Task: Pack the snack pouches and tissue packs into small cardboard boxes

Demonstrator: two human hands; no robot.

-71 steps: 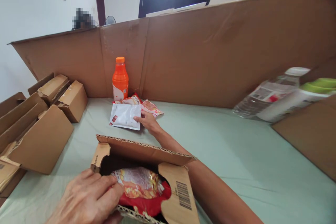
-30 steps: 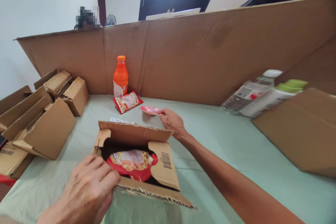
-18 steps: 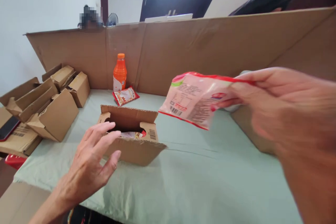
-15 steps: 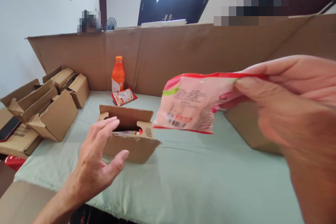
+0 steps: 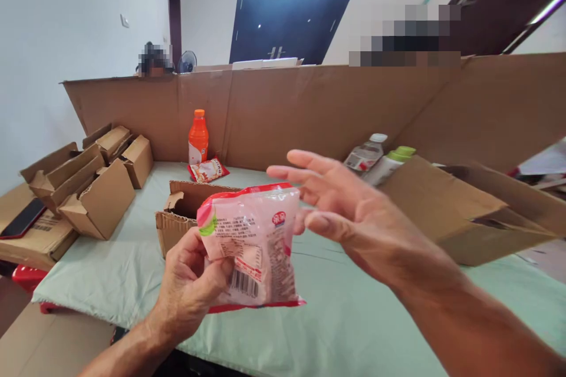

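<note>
My left hand [image 5: 190,285] grips the lower left part of a pink and red snack packet [image 5: 256,241], thumb on its printed face with the barcode. Just right of the packet, my right hand [image 5: 345,212] is open with its fingers apart, holding nothing. Behind the packet stands a small open cardboard box [image 5: 179,232], partly covered by the packet and my left hand; its inside is mostly hidden.
An orange bottle [image 5: 198,138] and a red-edged packet [image 5: 207,171] stand by the cardboard partition [image 5: 274,112]. Several small boxes [image 5: 97,200] and a phone [image 5: 22,219] are left. Right are a clear bottle [image 5: 365,153], a green-capped bottle [image 5: 389,165] and a large open box [image 5: 442,200].
The packet has come left and down, from my right hand into my left. My right hand has let go and opened. The view has tilted up a little and shows more on the right.
</note>
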